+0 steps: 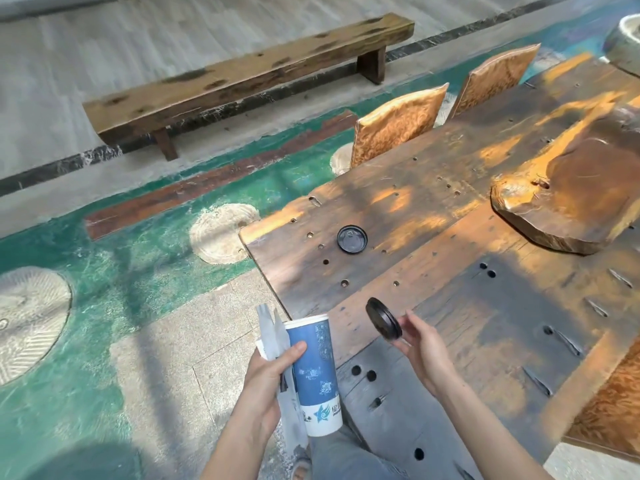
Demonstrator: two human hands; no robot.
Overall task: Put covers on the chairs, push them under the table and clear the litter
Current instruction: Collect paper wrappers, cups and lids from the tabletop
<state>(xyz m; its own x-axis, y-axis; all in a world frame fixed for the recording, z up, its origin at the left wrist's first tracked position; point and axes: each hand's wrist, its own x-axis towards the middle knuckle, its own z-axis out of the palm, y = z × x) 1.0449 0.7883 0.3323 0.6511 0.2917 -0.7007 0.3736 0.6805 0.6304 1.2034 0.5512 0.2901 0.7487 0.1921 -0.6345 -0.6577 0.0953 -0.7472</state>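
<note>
Litter collection at a weathered, hole-pocked wooden tabletop, seen from my own head looking down. My left hand grips a tall blue-and-white paper cup. Its fingers curl round the cup and also press crumpled white paper wrappers against its side, just off the tabletop's near corner. My right hand pinches a round black plastic lid by its rim between thumb and fingertips, tilted on edge just beside the cup's mouth. A second black plastic lid lies flat on the tabletop, well apart from my hands.

The cup's opening is turned away from me, so I cannot tell whether anything is inside. To do this step well, I judge I should level the held lid over the rim and press it down evenly. The cup should stay upright in case liquid remains, and then I can fetch the other lid.

Two chairs in gold patterned covers stand tucked against the tabletop's far edge.
</note>
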